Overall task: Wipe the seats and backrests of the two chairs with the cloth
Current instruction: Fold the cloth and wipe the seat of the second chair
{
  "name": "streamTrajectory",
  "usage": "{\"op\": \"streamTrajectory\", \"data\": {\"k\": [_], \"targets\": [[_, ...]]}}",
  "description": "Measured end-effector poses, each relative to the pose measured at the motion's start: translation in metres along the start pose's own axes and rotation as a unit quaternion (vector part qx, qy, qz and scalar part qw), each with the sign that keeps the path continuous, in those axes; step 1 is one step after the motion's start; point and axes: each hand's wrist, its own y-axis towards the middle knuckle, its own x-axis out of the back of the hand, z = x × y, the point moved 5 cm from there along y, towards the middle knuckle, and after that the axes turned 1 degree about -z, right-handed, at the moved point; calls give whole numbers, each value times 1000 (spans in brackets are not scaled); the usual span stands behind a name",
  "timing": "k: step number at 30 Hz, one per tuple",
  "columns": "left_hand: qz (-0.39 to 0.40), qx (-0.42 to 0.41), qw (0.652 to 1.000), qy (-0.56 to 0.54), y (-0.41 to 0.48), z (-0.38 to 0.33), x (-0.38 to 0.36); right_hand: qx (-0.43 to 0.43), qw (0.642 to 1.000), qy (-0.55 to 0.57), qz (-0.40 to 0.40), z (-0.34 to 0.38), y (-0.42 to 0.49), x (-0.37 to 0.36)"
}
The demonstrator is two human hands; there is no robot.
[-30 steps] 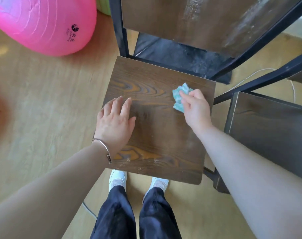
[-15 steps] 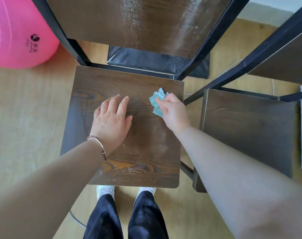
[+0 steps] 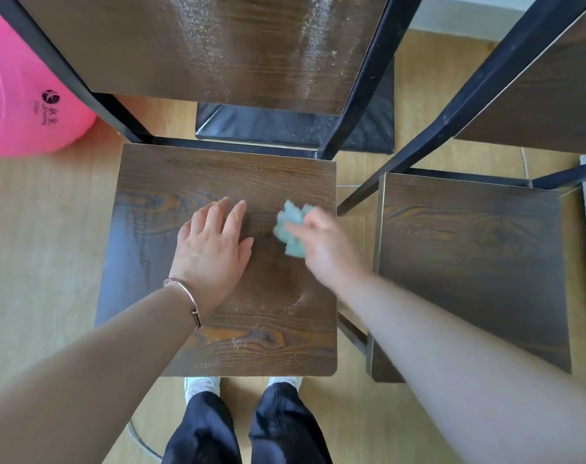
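Observation:
Below me stands a chair with a dark wood-grain seat (image 3: 171, 262) and a dusty backrest (image 3: 218, 45) in a black frame. My left hand (image 3: 214, 249) rests flat on the middle of the seat, fingers straight, a bracelet on the wrist. Just to its right, my right hand (image 3: 325, 249), blurred by motion, grips a crumpled light-blue cloth (image 3: 290, 226) against the seat. White dust specks lie near the seat's front. A second chair's seat (image 3: 469, 262) and backrest (image 3: 553, 95) stand at the right.
A pink exercise ball (image 3: 23, 105) sits on the wooden floor at the left. A black bag (image 3: 285, 125) lies under the near chair's backrest. A white cable (image 3: 522, 159) runs behind the right chair. My feet (image 3: 201, 386) stand at the seat's front edge.
The view has shifted so both chairs sit lower and more to the left. My right hand has slid the cloth left along the seat, closer to my left hand, which stays flat.

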Motion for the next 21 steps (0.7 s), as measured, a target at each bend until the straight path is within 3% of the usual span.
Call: {"op": "streamTrajectory", "data": {"k": [3, 7, 10, 13, 17, 21], "targets": [[-11, -6, 1000, -14, 18, -17, 1, -40, 999, -24, -24, -25, 59, 48], [-19, -6, 1000, -24, 38, -36, -1, 33, 988, -143, -40, -43, 85, 58], [-16, -8, 1000, -24, 40, -41, -4, 54, 983, -169, -53, -49, 81, 47], [-5, -10, 1000, -16, 31, -37, -7, 26, 986, -165, -15, -39, 67, 36], [6, -3, 1000, -2, 9, -27, -7, 5, 1000, -4, 0, -18, 11, 17], [17, -6, 1000, 7, -19, -28, -13, 71, 995, 7, 69, -18, -75, -21]]}}
